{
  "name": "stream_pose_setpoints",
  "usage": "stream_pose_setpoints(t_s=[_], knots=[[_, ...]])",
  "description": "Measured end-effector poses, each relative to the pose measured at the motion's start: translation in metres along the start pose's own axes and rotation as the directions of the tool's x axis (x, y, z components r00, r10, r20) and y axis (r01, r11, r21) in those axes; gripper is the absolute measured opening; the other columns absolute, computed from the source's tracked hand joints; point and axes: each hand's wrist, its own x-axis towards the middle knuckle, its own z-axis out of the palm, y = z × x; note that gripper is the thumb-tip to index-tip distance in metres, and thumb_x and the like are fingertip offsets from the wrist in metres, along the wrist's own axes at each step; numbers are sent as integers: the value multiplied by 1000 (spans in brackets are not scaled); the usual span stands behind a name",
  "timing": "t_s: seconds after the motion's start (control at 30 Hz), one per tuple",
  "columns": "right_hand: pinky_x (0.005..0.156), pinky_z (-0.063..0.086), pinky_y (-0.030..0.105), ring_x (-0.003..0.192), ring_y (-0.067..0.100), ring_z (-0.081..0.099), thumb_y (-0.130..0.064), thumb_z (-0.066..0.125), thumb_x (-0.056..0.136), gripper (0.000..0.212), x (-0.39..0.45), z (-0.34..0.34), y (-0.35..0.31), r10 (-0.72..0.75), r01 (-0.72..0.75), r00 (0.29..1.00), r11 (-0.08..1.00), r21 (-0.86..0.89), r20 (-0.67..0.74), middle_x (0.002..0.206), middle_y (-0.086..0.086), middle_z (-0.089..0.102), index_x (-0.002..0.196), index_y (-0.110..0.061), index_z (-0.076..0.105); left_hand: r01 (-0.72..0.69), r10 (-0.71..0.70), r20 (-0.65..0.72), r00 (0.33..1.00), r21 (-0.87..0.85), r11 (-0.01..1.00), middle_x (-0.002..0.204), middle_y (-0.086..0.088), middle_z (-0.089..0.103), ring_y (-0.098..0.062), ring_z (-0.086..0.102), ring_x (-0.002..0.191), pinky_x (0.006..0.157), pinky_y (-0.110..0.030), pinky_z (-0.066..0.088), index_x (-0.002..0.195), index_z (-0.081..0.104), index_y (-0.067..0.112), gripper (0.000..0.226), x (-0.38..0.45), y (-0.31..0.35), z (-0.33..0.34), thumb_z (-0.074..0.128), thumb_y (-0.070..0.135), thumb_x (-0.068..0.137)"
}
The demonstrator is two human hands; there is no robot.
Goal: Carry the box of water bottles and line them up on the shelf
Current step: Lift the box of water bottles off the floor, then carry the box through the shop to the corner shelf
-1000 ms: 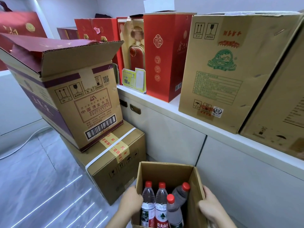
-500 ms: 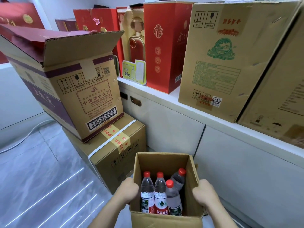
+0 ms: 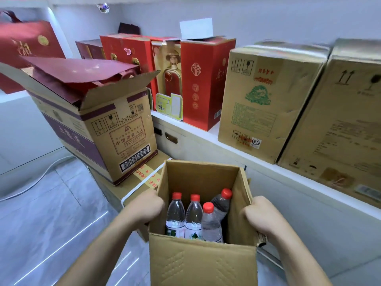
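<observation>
An open brown cardboard box (image 3: pixel 203 263) is held up in front of me, low in the view. Inside stand several clear water bottles (image 3: pixel 193 216) with red caps; one at the back right leans. My left hand (image 3: pixel 147 205) grips the box's left wall and my right hand (image 3: pixel 260 215) grips its right wall. The white shelf (image 3: pixel 208 131) runs from the middle to the right, just beyond the box.
Red gift boxes (image 3: pixel 203 83) and large brown cartons (image 3: pixel 266 100) fill the shelf. To the left an open carton with purple stripes (image 3: pixel 103 129) sits on a taped carton (image 3: pixel 132 188) on the grey tiled floor (image 3: pixel 45 219).
The box has risen and come closer to me, with both hands still gripping its sides. The view has tilted up, showing more of the wall above the shelf.
</observation>
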Motion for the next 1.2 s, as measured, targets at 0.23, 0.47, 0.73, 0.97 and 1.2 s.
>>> stream_pose_setpoints(t_s=[0.23, 0.47, 0.73, 0.97, 1.2], knots=[[56, 36, 30, 61, 27, 49, -9, 51, 70, 14, -111, -96, -91, 20, -16, 999, 994, 110, -39, 65, 9, 53, 61, -14, 42, -33, 34, 24, 999, -45, 998, 84, -22, 71, -37, 69, 77, 64, -40, 54, 78, 62, -2, 22, -104, 77, -109, 49, 12, 66], [53, 30, 31, 60, 25, 42, -11, 52, 76, 23, -262, -248, -218, -1, 4, 1000, 997, 82, -29, 62, 4, 46, 59, -15, 37, -87, 87, -28, 996, 9, 996, 71, -8, 46, -22, 44, 62, 56, -32, 31, 67, 44, 9, 17, -246, 194, -244, 51, 5, 81], [53, 26, 33, 60, 22, 37, -3, 52, 72, 19, -395, -367, -303, 55, -11, 977, 978, 206, -207, 61, 8, 42, 62, -14, 40, -305, 302, 42, 952, 86, 949, 74, -7, 59, -20, 54, 61, 52, -30, 38, 69, 52, 10, 13, -371, 311, -349, 51, 1, 79], [54, 30, 30, 59, 26, 47, 1, 50, 75, 13, -477, -420, -291, 213, -85, 928, 920, 383, -307, 67, 14, 53, 66, -7, 49, -477, 440, 200, 875, 205, 855, 67, -4, 51, -21, 49, 65, 53, -30, 32, 60, 50, 10, 18, -434, 378, -358, 50, 13, 78], [58, 19, 34, 64, 21, 32, 1, 51, 73, 23, -574, -456, -222, 412, -145, 763, 860, 490, -497, 68, 11, 33, 69, -13, 33, -690, 582, 384, 717, 266, 673, 92, -17, 68, -32, 63, 85, 62, -32, 41, 79, 60, 6, 13, -495, 439, -282, 50, 7, 88]])
